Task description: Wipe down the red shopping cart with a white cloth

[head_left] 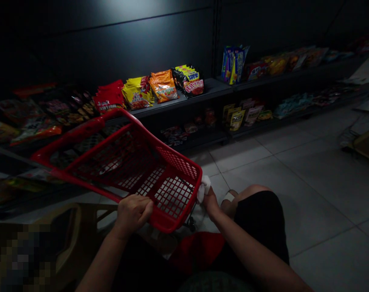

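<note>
A red plastic shopping cart (160, 146) with a latticed basket stands in front of me, its handle end toward the shelves at the left. My left hand (133, 211) is closed over the basket's near rim. At the basket's right end, my right hand (209, 200) grips a white cloth (204, 189) and presses it against the outer wall. The fingertips of the right hand are partly hidden by the cloth. Through the basket's holes the floor shows.
Shelves (208, 90) run along the dark wall with snack bags, such as an orange packet (163, 86) and blue packs (233, 64). A tan chair or stool (76, 227) is at the lower left. Pale floor tiles (318, 178) lie to the right.
</note>
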{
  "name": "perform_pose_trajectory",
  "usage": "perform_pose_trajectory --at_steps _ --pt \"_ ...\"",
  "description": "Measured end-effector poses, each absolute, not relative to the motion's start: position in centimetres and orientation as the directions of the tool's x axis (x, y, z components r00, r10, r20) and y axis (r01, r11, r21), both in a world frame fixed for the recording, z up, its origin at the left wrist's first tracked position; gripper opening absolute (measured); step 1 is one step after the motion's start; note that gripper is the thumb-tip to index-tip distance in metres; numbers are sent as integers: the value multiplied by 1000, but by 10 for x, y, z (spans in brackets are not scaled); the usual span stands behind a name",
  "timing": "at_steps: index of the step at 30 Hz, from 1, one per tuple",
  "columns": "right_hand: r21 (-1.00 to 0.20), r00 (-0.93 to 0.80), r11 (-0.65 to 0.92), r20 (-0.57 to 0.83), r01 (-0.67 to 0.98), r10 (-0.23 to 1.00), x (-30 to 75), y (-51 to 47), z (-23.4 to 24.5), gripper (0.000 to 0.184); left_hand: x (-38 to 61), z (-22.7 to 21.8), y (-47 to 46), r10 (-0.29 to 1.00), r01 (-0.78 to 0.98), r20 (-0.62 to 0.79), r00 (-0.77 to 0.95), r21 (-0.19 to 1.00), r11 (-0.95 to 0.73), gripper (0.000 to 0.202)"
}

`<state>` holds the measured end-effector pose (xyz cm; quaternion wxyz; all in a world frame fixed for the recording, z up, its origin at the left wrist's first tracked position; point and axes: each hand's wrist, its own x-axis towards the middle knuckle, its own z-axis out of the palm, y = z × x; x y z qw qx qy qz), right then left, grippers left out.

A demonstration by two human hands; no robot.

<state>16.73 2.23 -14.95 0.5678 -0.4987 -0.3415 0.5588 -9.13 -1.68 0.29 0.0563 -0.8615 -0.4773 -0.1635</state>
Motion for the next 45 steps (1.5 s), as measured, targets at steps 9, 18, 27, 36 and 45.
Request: perform_pose_trajectory --at_steps 9,18,27,36,45 --pt "-995 323 51 21 -85 946 209 28 -111 44 -99 2 -8 790 813 296 537 68 -579 37" --pt "-906 -50 244 242 346 969 224 86 -41 47 -79 4 6 759 792 374 534 94 -603 33" --pt "-760 -129 391 383 519 915 241 16 -76 53 -88 -38 -22 821 733 412 -396 680 13 93" --pt "-644 -444 607 424 465 789 237 70 -49 62 -106 -42 -7 928 468 223 -300 882 -61 90" --pt "-878 -147 406 380 253 913 201 99 -36 48 -120 -37 39 954 431 221 -203 895 -116 91"
